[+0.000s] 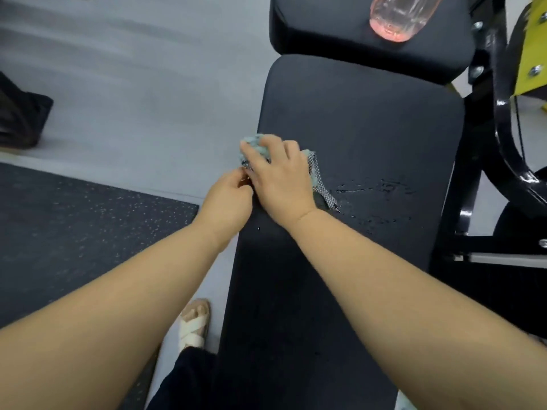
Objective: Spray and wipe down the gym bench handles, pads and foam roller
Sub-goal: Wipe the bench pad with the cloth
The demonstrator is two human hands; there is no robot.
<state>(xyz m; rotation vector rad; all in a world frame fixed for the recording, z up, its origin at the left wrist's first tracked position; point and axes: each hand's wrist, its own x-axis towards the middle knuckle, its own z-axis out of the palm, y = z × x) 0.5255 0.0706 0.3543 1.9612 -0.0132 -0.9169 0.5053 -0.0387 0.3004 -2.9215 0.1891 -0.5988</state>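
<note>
Nearest, just left of the near end of the long bench pad (355, 128), a foot in a cream cross-strap sandal (194, 324) stands on the grey floor (148, 84), with a dark trouser leg (183, 380) below it. Both bare forearms reach up over the pad's near half. The left hand (228, 199) sits at the pad's left edge with its fingers curled in. Its tips meet the near-left corner of the cloth (321, 184), but whether they pinch it cannot be told, since the right hand covers that spot. The right hand (278, 179) lies on the pad just in from that same edge, palm down, fingers bent over the bunched teal and grey mesh cloth and holding it against the black surface. A tail of the cloth trails out from under the palm toward the pad's middle. Just right of that tail, wet streaks (376, 190) glisten across the pad. Left of the pad, a speckled black rubber mat (74, 232) covers part of the floor, and farther left lies a dark bag (20, 113). Right of the pad runs the black steel frame (479, 143), with a yellow plate (529, 54) bolted beyond it. Past the pad's far end sits a second black pad (325, 31), and on it lies a clear bottle of pink liquid (396, 16), its base toward the long pad.
</note>
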